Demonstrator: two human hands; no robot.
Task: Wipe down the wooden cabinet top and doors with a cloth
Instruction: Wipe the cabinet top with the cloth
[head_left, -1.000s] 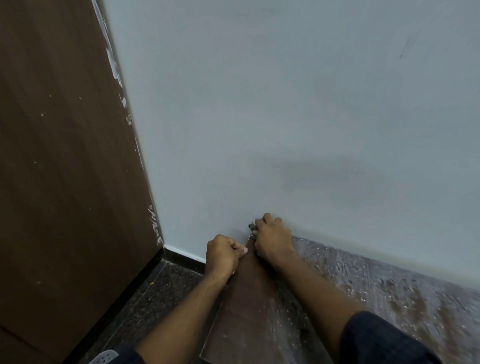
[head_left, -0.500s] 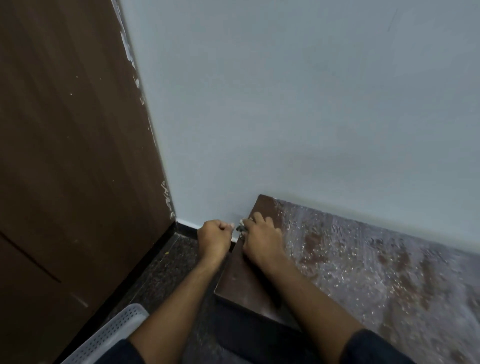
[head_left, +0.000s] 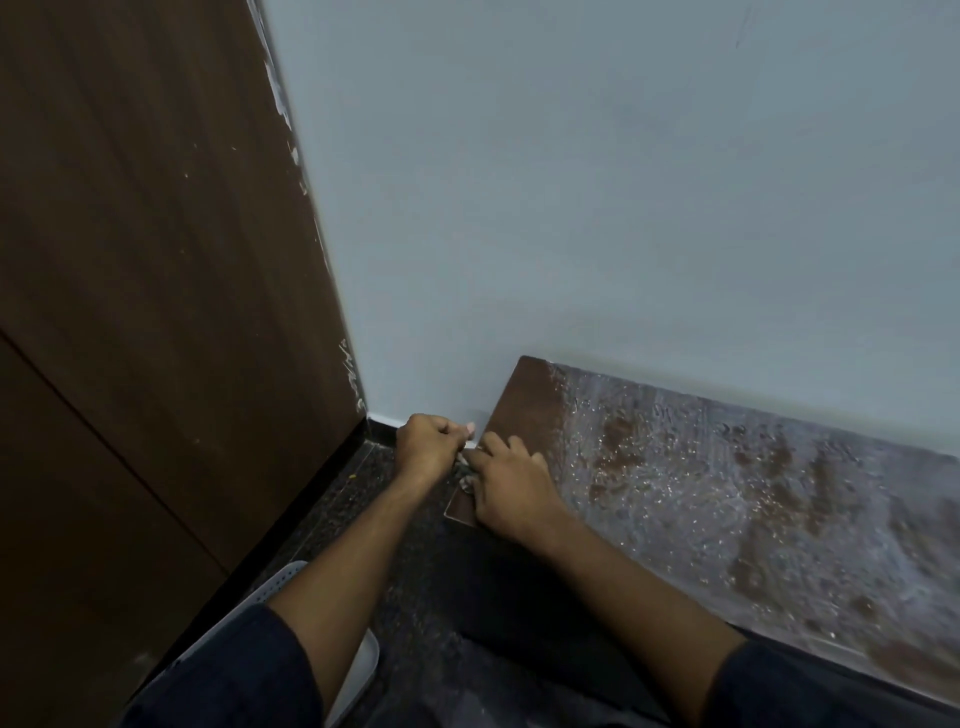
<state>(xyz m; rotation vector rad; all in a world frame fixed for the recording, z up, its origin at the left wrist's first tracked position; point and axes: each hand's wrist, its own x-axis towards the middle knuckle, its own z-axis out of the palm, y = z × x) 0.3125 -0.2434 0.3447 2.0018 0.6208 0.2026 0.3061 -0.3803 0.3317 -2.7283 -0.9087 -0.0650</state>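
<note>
Brown door and grey wall hem cabinet top.

the cabinet top was set against the wall; the right hand was placed on its left edge, the left hand just beside it.

Both hands meet at the left front corner of the wet cabinet top; the left hand and right hand grip a small cloth.
</note>
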